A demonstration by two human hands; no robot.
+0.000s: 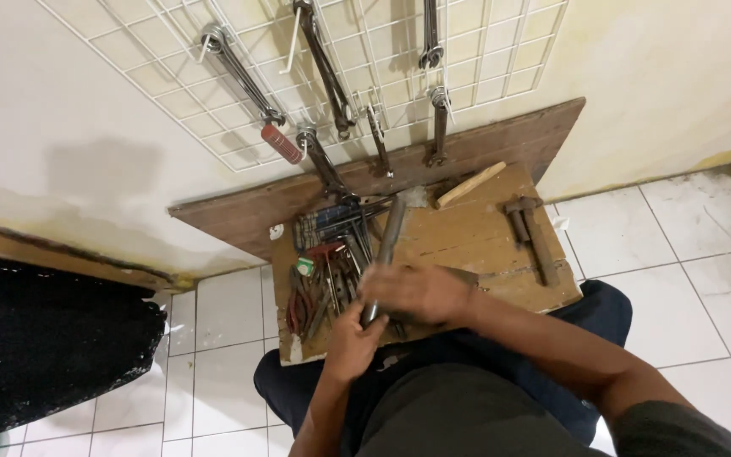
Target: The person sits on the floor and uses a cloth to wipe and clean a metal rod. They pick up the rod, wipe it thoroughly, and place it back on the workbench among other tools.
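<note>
Hands both grip my long grey metal bar [387, 250], right hand [416, 292] wrapped above left hand [353, 338], lifting it off the wooden board [484, 245]; next, I judge, needs steadier aim.

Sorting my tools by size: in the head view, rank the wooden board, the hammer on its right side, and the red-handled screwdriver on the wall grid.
Largest to smallest as they look:
1. wooden board
2. hammer
3. red-handled screwdriver; only its handle shows clearly, and it hangs farther from the camera, so its true size is unsure.
</note>
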